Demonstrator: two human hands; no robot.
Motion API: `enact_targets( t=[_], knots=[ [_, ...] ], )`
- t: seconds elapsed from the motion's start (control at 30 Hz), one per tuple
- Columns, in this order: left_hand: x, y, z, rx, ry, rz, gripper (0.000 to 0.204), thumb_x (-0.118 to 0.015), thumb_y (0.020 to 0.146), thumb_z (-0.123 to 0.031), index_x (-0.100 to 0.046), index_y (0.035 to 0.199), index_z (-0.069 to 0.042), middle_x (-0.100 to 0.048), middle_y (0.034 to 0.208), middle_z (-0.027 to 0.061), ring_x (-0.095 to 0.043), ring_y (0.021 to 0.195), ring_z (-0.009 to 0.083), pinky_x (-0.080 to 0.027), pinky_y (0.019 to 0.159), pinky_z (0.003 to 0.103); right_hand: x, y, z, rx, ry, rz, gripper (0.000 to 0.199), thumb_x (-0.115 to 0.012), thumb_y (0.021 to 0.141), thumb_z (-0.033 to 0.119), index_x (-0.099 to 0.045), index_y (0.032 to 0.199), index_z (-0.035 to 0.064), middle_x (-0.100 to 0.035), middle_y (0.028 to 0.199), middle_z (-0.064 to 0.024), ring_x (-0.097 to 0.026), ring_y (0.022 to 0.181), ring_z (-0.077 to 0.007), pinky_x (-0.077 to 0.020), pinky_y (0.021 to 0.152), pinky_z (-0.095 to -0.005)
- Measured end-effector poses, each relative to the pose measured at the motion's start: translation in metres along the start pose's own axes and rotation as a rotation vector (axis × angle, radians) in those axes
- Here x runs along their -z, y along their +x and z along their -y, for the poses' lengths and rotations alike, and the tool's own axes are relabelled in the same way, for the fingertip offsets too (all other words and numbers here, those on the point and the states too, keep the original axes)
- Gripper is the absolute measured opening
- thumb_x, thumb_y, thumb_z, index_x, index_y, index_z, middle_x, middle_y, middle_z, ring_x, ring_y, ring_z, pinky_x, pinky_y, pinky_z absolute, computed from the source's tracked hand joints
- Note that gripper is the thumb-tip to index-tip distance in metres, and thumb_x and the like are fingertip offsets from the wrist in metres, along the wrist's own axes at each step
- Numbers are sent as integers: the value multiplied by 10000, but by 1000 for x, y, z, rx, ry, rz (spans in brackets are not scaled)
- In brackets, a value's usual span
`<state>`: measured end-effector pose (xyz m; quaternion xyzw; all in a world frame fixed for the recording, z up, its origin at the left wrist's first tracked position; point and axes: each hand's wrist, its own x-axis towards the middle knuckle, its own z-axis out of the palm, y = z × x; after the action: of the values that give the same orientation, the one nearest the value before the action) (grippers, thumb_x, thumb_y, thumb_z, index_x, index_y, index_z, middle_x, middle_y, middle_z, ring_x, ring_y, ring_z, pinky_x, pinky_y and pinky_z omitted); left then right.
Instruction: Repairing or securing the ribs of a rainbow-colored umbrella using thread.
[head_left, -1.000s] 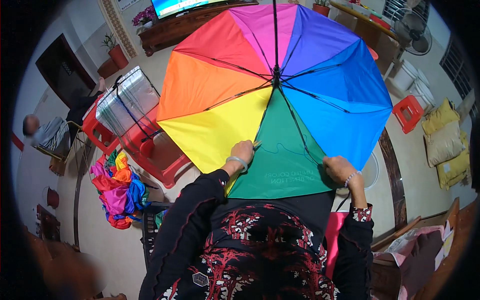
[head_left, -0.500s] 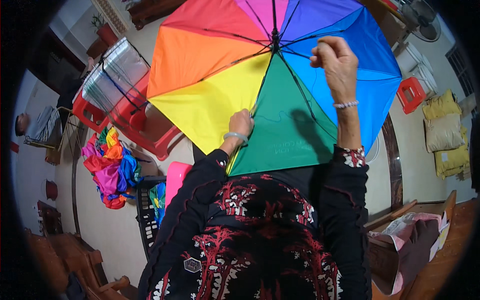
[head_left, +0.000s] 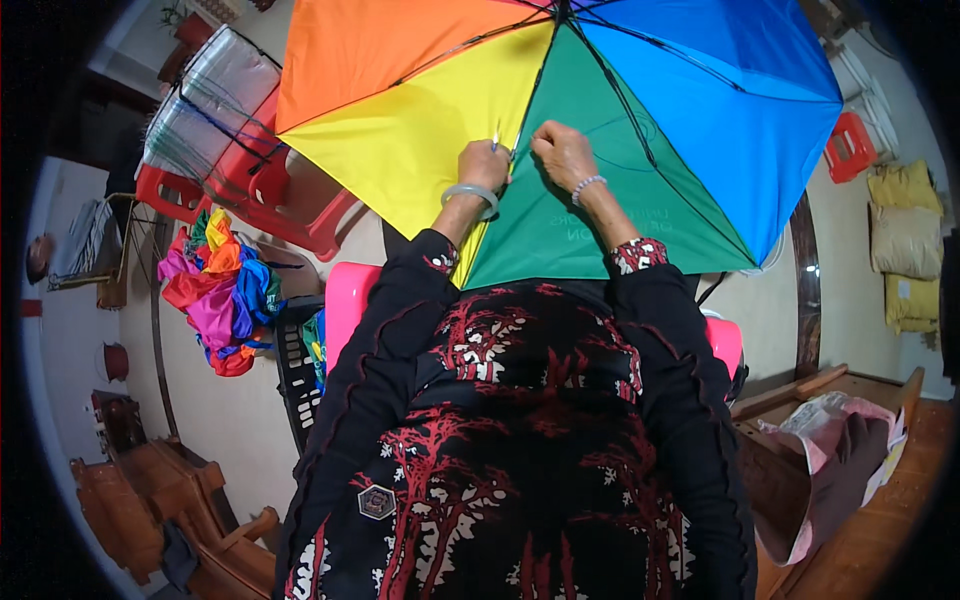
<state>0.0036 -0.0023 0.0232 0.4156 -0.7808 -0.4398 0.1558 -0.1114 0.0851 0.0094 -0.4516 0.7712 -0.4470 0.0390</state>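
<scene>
An open rainbow umbrella [head_left: 690, 150] spreads before me, its underside and dark ribs facing me. At the seam between its yellow and green panels, my left hand [head_left: 484, 168] is closed on the rib [head_left: 533, 95] and the cloth beside it. A small pale, thin sliver stands up just above those fingers; I cannot make out what it is. Close by on the right, my right hand [head_left: 565, 155] is closed in a pinch over the green panel. A fine blue thread [head_left: 650, 122] loops across the green cloth near it; the pinched fingertips are hidden.
Left of me lies a heap of folded rainbow cloth [head_left: 225, 295], beside a black basket [head_left: 297, 375]. Red stools [head_left: 300, 215] carry a strapped silvery box [head_left: 210, 105]. Another red stool [head_left: 850, 148], yellow sacks [head_left: 905, 245] and wooden furniture [head_left: 850, 385] stand to the right.
My right hand has come down and left, from raised over the blue panels to beside my left hand. The umbrella has shifted up in view. My left hand keeps its hold at the seam.
</scene>
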Motion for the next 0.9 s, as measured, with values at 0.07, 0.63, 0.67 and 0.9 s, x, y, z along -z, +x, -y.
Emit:
enact_targets(
  t=[0.07, 0.63, 0.67, 0.9],
  knots=[
    [1, 2, 1, 88, -137, 19, 222, -485, 767, -121, -583, 627, 22, -562, 503, 124, -601, 482, 195, -463, 492, 333, -3, -2, -1, -16, -22, -3, 136, -577, 740, 169, -594, 734, 35, -598, 674, -141, -586, 616, -276, -467, 581, -361],
    [1, 11, 6, 222, -372, 125, 203, -503, 750, -92, -548, 574, 1, -516, 478, 64, -535, 417, 142, -377, 379, 290, -16, 1, 4, -279, 319, 139, 104, -479, 806, 82, -515, 758, -3, -567, 571, -82, -560, 461, -126, -462, 414, -283],
    [2, 9, 9, 227, -369, 123, 203, -503, 750, -92, -548, 574, 1, -516, 478, 64, -535, 417, 142, -377, 379, 290, -14, -1, 10, -359, 359, 214, 107, -482, 804, 83, -514, 757, -7, -569, 570, -83, -563, 464, -126, -467, 418, -280],
    [8, 5, -2, 227, -275, 135, 200, -514, 762, -112, -539, 590, -13, -516, 481, 62, -471, 369, 125, -330, 345, 267, -11, -7, 14, -458, 353, 189, 119, -488, 780, 99, -570, 735, 26, -602, 592, -107, -600, 500, -174, -493, 496, -314]
  ],
)
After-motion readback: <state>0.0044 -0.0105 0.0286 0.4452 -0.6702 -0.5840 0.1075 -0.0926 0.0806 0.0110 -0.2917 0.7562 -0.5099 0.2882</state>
